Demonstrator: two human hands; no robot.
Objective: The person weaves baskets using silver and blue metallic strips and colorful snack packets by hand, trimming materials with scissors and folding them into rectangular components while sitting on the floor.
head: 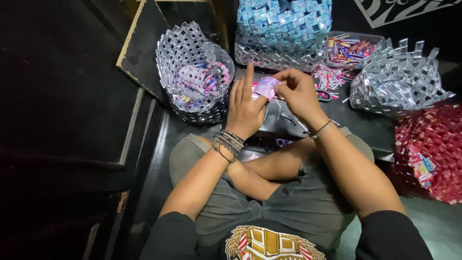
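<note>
Dark, shiny floor spreads out under a person who sits cross-legged in grey shorts. Thin bands wrap both wrists. The left hand (pixel 244 111) and the right hand (pixel 298 94) meet just above the knees, and both pinch one small, shiny pink-and-purple folded wrapper strip (pixel 265 87). The left thumb and one finger press it while the other left fingers point straight up. The right fingers curl tight on its other end.

Just beyond the hands, on the left, stands a round silver basket woven from folded foil strips (pixel 192 53), full of little holes. Rolled pink and white woven bands (pixel 202 77) lie inside it. To the right lies a loose pile of pink and white wrapper strips (pixel 329 77). A spiky, half-made silver woven basket (pixel 397 82) sits farther right, touching a bumpy red woven piece (pixel 430 149).

Farther back stands a tall blue and silver woven basket (pixel 284 29). Beside it, a clear plastic tub (pixel 373 38) holds many colourful wrappers.
</note>
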